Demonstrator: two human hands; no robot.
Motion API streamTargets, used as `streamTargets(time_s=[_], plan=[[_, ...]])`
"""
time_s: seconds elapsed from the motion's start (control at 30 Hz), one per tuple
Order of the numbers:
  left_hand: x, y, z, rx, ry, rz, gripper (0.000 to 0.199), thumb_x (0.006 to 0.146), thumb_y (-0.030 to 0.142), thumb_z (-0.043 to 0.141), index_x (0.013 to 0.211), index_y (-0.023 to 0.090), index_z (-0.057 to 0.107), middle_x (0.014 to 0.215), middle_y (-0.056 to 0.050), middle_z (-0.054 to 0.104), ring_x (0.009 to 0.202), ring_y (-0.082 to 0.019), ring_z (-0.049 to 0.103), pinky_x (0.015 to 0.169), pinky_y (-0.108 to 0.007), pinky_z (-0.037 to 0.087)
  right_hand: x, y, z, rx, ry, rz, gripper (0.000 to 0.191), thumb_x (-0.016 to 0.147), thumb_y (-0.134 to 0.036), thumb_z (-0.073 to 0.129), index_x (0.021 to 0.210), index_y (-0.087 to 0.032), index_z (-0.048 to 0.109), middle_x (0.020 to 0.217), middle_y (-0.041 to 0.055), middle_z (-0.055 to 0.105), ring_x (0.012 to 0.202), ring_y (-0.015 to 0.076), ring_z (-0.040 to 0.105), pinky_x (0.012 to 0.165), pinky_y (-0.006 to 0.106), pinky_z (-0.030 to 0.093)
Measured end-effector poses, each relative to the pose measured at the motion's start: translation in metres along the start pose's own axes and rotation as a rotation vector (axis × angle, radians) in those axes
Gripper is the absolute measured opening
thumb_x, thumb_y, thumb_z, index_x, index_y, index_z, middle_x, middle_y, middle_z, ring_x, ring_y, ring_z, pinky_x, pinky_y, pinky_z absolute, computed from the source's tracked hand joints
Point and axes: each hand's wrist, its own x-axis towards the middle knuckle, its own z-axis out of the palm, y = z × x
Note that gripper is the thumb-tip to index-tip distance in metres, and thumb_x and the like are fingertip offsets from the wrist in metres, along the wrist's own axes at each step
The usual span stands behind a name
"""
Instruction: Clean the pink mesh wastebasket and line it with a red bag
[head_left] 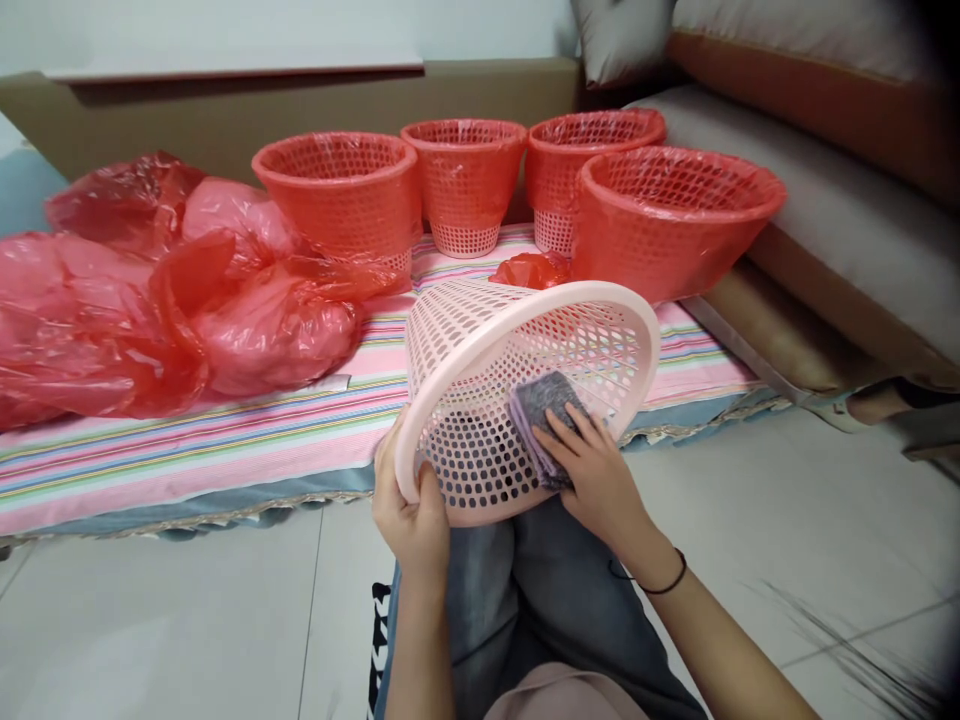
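A pale pink perforated plastic basket (465, 340) lies tilted over my lap, its round mouth facing me. My left hand (412, 500) grips the rim at the lower left, thumb inside and fingers wrapped around the outside. Inside the basket, my right hand (592, 470) presses a folded grey and lilac cloth (551, 400) against the inner wall. The fingers of that hand lie over the cloth. A dark band circles the right wrist. The cloth's underside and the basket's base are mostly hidden.
Several baskets covered in red plastic bags, including one at the right (675, 230), stand on a striped cloth (300, 440). Red plastic bags (255, 320) with pink contents heap at the left. Cushions (840, 220) stack at the right. Pale floor tiles (187, 620) lie below.
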Motion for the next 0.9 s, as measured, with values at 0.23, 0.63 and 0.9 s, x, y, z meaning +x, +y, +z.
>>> streamTargets(time_s=[0.23, 0.63, 0.9], plan=[[0.001, -0.006, -0.005, -0.054, -0.121, -0.001, 0.043, 0.086, 0.024, 0.064, 0.129, 0.026, 0.061, 0.129, -0.008, 0.065, 0.123, -0.027, 0.059, 0.107, -0.043, 0.045, 0.004, -0.004, 0.017, -0.057, -0.151, 0.092, 0.077, 0.067, -0.013, 0.063, 0.143, -0.014, 0.049, 0.143, 0.0116, 0.053, 0.139, 0.0386, 0.035, 0.117, 0.058, 0.026], [-0.037, -0.016, 0.029, -0.166, -0.029, -0.234, 0.050, 0.087, 0.033, 0.066, 0.134, 0.020, 0.055, 0.135, -0.011, 0.060, 0.130, -0.026, 0.054, 0.111, -0.039, 0.041, 0.025, -0.017, 0.031, 0.233, -0.176, 0.215, 0.069, 0.067, -0.008, 0.059, 0.136, -0.010, 0.056, 0.153, 0.0126, 0.042, 0.149, 0.0396, 0.016, 0.120, 0.062, 0.015], [-0.024, -0.015, 0.026, -0.258, 0.105, -0.310, 0.043, 0.090, 0.033, 0.062, 0.130, 0.019, 0.062, 0.135, -0.009, 0.063, 0.131, -0.024, 0.054, 0.114, -0.034, 0.037, 0.028, -0.065, 0.035, 1.683, -0.035, 0.530, 0.036, 0.078, -0.041, 0.072, 0.111, -0.025, 0.073, 0.121, 0.0058, 0.071, 0.133, 0.0294, 0.050, 0.115, 0.055, 0.035]])
